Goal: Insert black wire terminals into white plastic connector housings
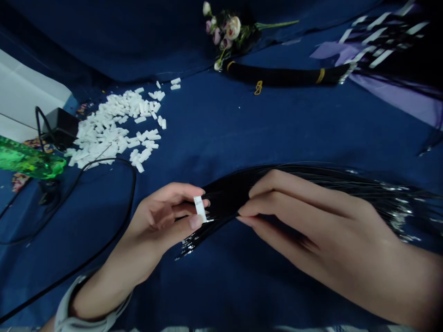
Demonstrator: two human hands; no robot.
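My left hand point(166, 216) pinches a small white rectangular plastic piece point(200, 208) upright between thumb and fingertips. At the lower right edge of that piece is a thin, light-coloured tip. To the right, my right hand point(311, 221) is closed in a pinch, with a thin black wire at its fingertips running toward the white piece. Whether the tip sits inside the piece or only beside it, I cannot tell. Beneath both hands lies a loose bundle of black wires point(228, 193) with shiny metal ends, partly hidden by my fingers.
A heap of white pieces point(104, 129) spreads at the left, near a black cable point(133, 193) and a green shiny object point(31, 159). Farther back lie a tied black wire bundle point(277, 76), a yellow band point(258, 87), artificial flowers point(233, 27) and white-tipped wires point(380, 37) on purple cloth.
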